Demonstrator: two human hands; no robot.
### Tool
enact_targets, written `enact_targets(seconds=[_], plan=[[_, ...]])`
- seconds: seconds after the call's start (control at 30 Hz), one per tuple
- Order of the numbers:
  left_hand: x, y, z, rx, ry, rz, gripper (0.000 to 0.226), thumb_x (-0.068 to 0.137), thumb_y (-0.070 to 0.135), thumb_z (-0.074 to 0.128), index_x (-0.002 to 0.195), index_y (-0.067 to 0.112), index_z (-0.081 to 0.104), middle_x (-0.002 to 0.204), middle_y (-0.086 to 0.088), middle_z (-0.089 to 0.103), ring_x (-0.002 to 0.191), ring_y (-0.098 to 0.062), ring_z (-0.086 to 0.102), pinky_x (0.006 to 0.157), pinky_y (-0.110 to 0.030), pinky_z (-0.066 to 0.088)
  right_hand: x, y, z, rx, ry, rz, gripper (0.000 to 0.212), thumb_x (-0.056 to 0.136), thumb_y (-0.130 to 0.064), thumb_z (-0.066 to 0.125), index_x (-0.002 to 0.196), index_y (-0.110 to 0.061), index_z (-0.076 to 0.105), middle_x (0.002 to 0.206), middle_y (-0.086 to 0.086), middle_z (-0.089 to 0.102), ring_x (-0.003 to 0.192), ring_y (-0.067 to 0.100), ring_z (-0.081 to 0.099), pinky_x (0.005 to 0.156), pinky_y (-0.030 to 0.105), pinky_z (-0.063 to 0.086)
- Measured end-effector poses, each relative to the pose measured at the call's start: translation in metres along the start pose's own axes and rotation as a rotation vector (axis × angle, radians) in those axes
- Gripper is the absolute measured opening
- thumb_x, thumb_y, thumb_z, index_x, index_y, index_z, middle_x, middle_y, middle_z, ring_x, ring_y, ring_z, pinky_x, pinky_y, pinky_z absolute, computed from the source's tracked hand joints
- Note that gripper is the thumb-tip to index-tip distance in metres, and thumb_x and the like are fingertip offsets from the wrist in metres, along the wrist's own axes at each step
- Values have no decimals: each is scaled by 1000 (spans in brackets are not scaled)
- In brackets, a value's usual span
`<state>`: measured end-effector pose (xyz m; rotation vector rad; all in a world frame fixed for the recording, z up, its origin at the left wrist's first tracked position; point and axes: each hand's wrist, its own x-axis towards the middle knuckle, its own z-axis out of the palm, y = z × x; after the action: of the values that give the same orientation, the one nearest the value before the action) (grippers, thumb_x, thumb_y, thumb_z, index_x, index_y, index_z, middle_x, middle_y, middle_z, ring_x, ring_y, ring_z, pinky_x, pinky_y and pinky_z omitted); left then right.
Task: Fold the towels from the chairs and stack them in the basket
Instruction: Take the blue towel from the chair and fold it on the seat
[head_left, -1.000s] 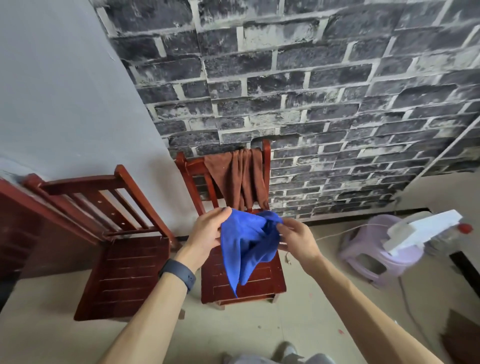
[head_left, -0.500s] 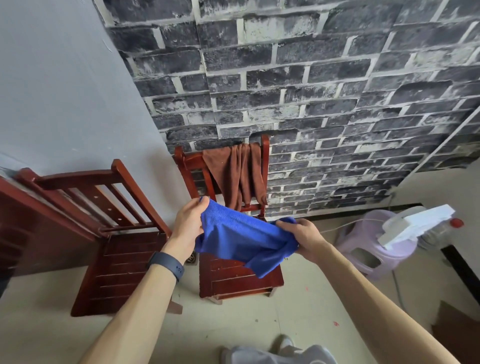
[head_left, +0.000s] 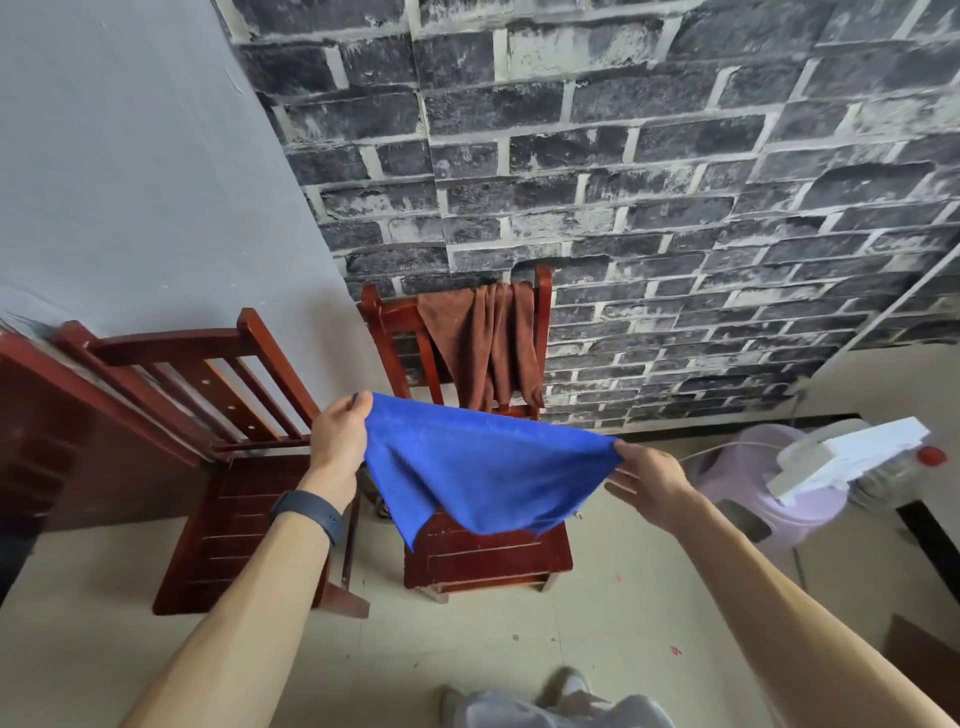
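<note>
A blue towel (head_left: 478, 467) hangs spread out in the air between my hands, above the seat of the middle red wooden chair (head_left: 488, 561). My left hand (head_left: 337, 436) pinches its upper left corner. My right hand (head_left: 644, 478) pinches its right corner, and the lower edge sags toward the seat. A brown towel (head_left: 483, 348) is draped over that chair's backrest, against the brick wall. No basket is in view.
A second red wooden chair (head_left: 228, 499) stands to the left, beside a dark red piece of furniture (head_left: 47, 436). A lilac plastic stool (head_left: 769, 499) with a white object (head_left: 852, 457) on it stands at the right. My shoes show at the bottom edge.
My hands have moved apart, and the bunched blue towel has opened out into a wide sheet between them. The view has tilted slightly upward.
</note>
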<state>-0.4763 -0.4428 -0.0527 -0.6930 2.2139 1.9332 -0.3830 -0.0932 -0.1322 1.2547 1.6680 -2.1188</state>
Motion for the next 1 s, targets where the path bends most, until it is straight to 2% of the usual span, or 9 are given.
enact_targets(seconds=[0.07, 0.2, 0.3, 0.43, 0.53, 0.67, 0.77, 0.9, 1.0], plan=[[3, -6, -10, -7, -10, -28, 17, 93, 32, 64, 82, 20, 68, 93, -9, 65, 87, -26, 61, 83, -40, 50, 0, -13, -2, 240, -37, -8, 11, 96, -20, 62, 101, -11, 66, 89, 7, 67, 84, 22, 66, 82, 34, 54], [3, -9, -16, -71, -72, -87, 20, 97, 23, 62, 113, 12, 67, 112, -8, 71, 103, -25, 68, 85, -35, 53, -8, -43, 6, 232, -34, -161, 16, 99, -18, 58, 83, -19, 59, 80, 3, 61, 73, 19, 60, 76, 33, 50], [1, -1, -14, -188, -110, -163, 12, 98, 22, 59, 104, 15, 65, 111, -6, 70, 102, -21, 65, 95, -36, 47, -17, -60, 11, 165, -94, -179, 21, 99, -21, 58, 78, -22, 56, 73, -2, 60, 70, 17, 57, 68, 30, 44], [1, 14, -11, -200, -163, -122, 6, 97, 22, 61, 95, 19, 66, 99, -2, 72, 97, -19, 66, 94, -34, 46, -26, -70, 16, -3, -296, 23, 27, 90, -47, 68, 93, -21, 71, 89, 0, 73, 84, 18, 68, 89, 41, 54], [4, 23, -12, -174, -160, -64, 4, 96, 20, 62, 96, 19, 66, 97, -2, 72, 94, -19, 67, 88, -32, 50, -26, -68, 23, -140, -193, 4, 17, 91, -34, 70, 93, -18, 68, 87, 3, 68, 81, 21, 63, 91, 46, 51], [9, 28, -25, -155, -114, 3, 13, 95, 20, 65, 106, 14, 67, 110, -8, 70, 103, -22, 66, 84, -27, 51, -22, -74, 30, -66, 43, -205, 14, 99, -29, 59, 88, -20, 61, 92, 5, 62, 82, 18, 58, 69, 32, 41], [8, 28, -33, -127, -80, 53, 6, 93, 24, 69, 99, 22, 68, 110, -3, 69, 106, -18, 64, 89, -29, 49, -21, -83, 35, 19, 75, -288, 13, 101, -26, 56, 91, -18, 57, 87, 3, 60, 77, 15, 56, 66, 31, 41], [12, 25, -38, -36, -28, 148, 10, 92, 26, 70, 102, 24, 67, 109, 0, 69, 108, -19, 64, 91, -31, 49, -25, -92, 42, -85, 154, -445, 11, 98, -28, 58, 89, -23, 58, 84, 7, 60, 59, 19, 47, 45, 26, 37], [17, 20, -41, -22, 23, 153, 19, 88, 24, 75, 104, 21, 65, 112, -7, 68, 108, -24, 65, 85, -33, 52, -29, -94, 45, -99, 124, -511, 14, 97, -19, 58, 90, -29, 65, 80, 1, 60, 62, 18, 45, 55, 32, 40]])
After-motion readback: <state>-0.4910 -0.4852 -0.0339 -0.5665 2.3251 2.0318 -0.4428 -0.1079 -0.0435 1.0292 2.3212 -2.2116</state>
